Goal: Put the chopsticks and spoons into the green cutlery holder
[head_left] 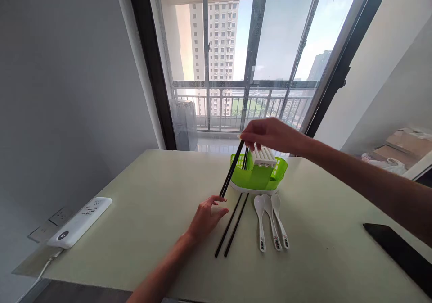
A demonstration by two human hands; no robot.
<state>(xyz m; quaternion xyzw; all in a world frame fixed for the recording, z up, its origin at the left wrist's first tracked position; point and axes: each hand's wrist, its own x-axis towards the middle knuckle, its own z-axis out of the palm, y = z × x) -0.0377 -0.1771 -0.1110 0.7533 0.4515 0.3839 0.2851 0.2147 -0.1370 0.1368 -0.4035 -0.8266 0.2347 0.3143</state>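
My right hand (268,134) is closed on the top end of a pair of black chopsticks (231,170), held slanting in front of the green cutlery holder's left side. At their lower end is my left hand (206,219), its thumb and index finger apart; whether a fingertip touches them I cannot make out. The green cutlery holder (258,180) has a white base and a white ridged part on top, and other dark chopsticks stand in its left compartment. Two more black chopsticks (232,226) lie side by side on the table, left of several white spoons (261,217).
The pale table (151,244) stands before a glass sliding door with a balcony behind. A white power strip (81,222) with a cable lies at the left edge. At the right edge is a flat black object (398,249). Cardboard boxes (410,145) are stacked farther right.
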